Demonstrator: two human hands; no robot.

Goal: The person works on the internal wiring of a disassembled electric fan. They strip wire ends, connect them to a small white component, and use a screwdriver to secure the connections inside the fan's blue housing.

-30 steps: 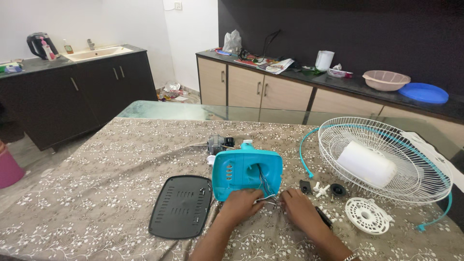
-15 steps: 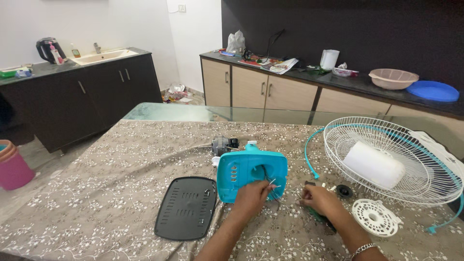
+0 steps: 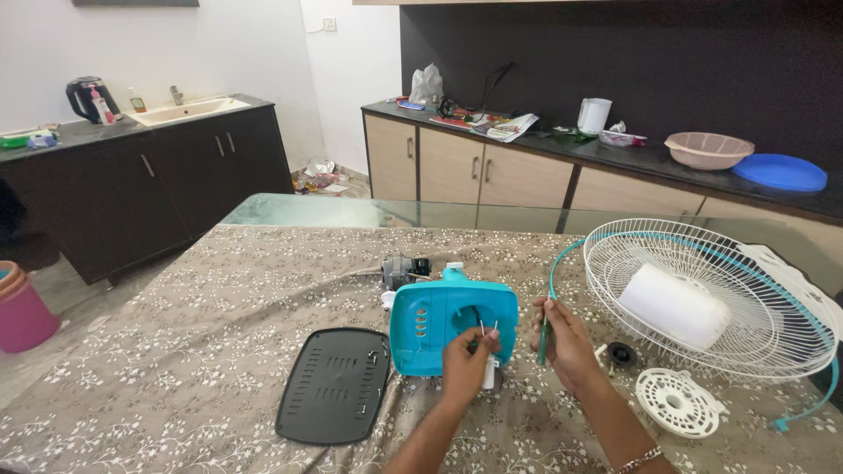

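- My left hand [image 3: 464,369] sits nearest me, fingers closed in a pinch on a small white cylindrical part [image 3: 488,373] with 2 thin metal leads standing up from it, right in front of the turquoise fan housing [image 3: 452,323].
- That white part looks light and stiff, but its leads look thin enough to bend — I judge the plastic body is the place to hold it, not the wires.
- My right hand [image 3: 566,344] is just beside the housing, fingers closed around a slim green-handled tool [image 3: 543,338] held upright.
- The tool looks rigid and light; gripped mid-handle it should stay steady.
- The housing stands on the patterned tablecloth [image 3: 176,351], touching my left hand. It is an open shell with a dark round opening in its face, and I cannot tell what lies inside. I judge it hard plastic, light, a little slippery, best held by its outer edges.
- Left of it lies a flat black vented cover [image 3: 334,408]; right of my hand, a small black round piece [image 3: 622,355] and a white slotted disc [image 3: 678,402].
- Behind the housing sits a grey motor block [image 3: 399,270] — likely the heaviest piece here.
- Farther right, the white wire fan guard [image 3: 702,294] lies like a shallow basket with 1 white rounded cap [image 3: 674,305] resting in it; the wires look springy and easy to deform.
- On the far counter, a pink bowl [image 3: 709,149] and a blue dish [image 3: 780,172]; their contents are not visible.
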